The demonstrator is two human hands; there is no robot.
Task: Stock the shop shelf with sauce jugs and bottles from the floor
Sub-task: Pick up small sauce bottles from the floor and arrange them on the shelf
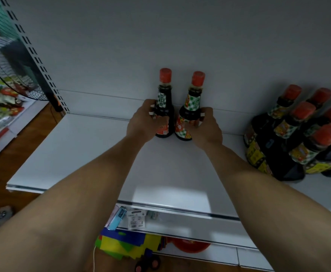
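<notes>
Gripping the lower body of a dark sauce bottle, the left hand has its fingers curled round the glass. The right hand wraps a second sauce bottle the same way. Both bottles have red caps and green-checked neck labels. They stand just beside each other at the back of the white shelf, near its rear panel. The right one leans slightly, and whether its base sits flat is hard to tell. Further right on the same shelf, well apart from the hands, stands a cluster of larger red-capped bottles. A wire fan guard shows at the far left. Price tags lie below the shelf edge.
</notes>
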